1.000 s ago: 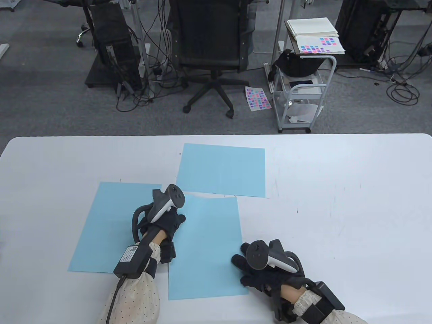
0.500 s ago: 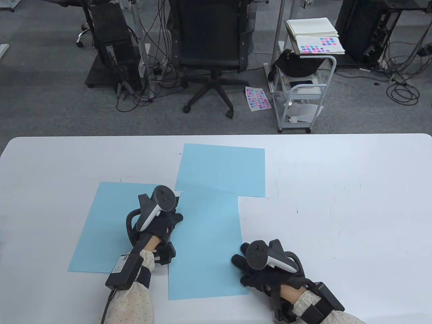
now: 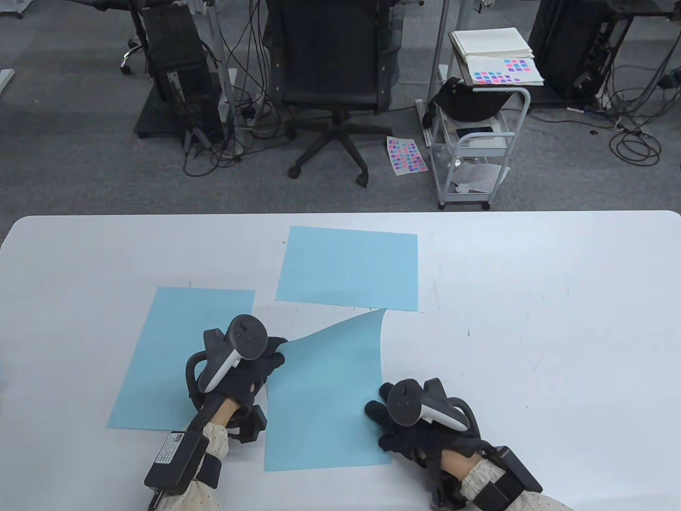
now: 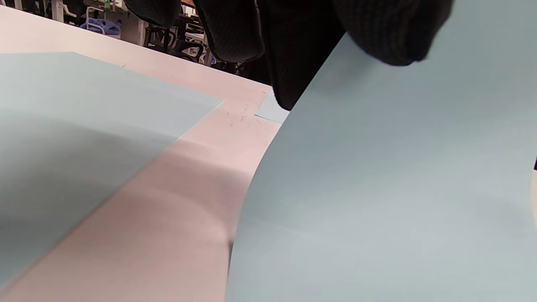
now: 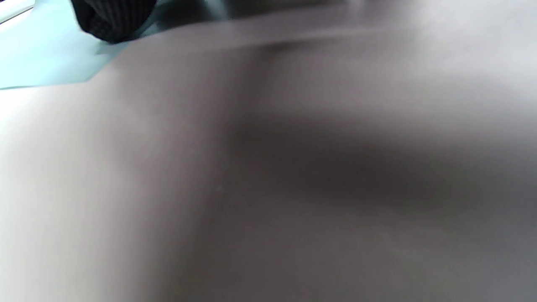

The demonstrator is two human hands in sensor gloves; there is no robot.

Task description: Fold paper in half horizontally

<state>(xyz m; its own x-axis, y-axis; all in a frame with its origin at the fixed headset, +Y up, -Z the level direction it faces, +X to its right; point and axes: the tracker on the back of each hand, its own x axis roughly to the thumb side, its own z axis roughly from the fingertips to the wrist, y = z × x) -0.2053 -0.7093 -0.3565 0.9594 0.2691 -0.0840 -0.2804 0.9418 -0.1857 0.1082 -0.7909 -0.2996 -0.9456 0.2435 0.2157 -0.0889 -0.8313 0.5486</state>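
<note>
A light blue sheet of paper [image 3: 324, 404] lies near the front middle of the white table [image 3: 532, 319]. My left hand [image 3: 268, 357] pinches its far left corner and holds that corner up, so the far edge curls above the table. The left wrist view shows the lifted sheet [image 4: 377, 188] under my gloved fingers [image 4: 386, 33]. My right hand [image 3: 380, 415] rests flat on the sheet's right edge, fingers spread. The right wrist view shows one fingertip [image 5: 113, 21] on the paper [image 5: 42, 63] and blurred tabletop.
A second blue sheet [image 3: 181, 356] lies flat to the left, partly under my left forearm. A third blue sheet [image 3: 348, 269] lies further back in the middle. An office chair [image 3: 332, 80] and a small cart [image 3: 476, 149] stand on the floor beyond the table.
My left hand has drawn back toward me and lifted the sheet's far left corner off the table, curling the far edge. The right hand has stayed put.
</note>
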